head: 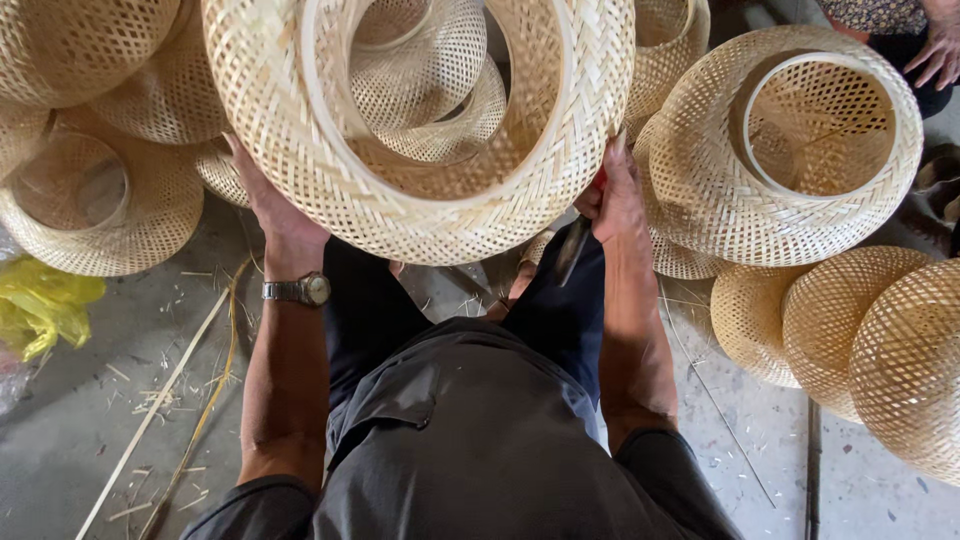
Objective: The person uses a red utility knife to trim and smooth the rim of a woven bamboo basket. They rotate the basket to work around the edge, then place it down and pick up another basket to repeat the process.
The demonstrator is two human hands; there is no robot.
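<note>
A large round woven bamboo lampshade (420, 190) with a wide ring opening is held up in front of me. My left hand (268, 205), a metal watch on its wrist, grips the shade's left lower edge from behind. On the right edge rests my right hand (612, 195), which also holds a dark-bladed tool with a red handle (575, 245), the blade pointing down. Through the opening I see another smaller woven shade. My dark trousers and grey shirt fill the lower middle.
Several similar woven shades lie around: a big one (790, 150) at the right, domed ones (880, 350) at the lower right, others (100, 200) at the left. A yellow plastic bag (40, 305) and bamboo strips (170, 400) lie on the concrete floor. Another person's hand (935, 50) shows at the top right.
</note>
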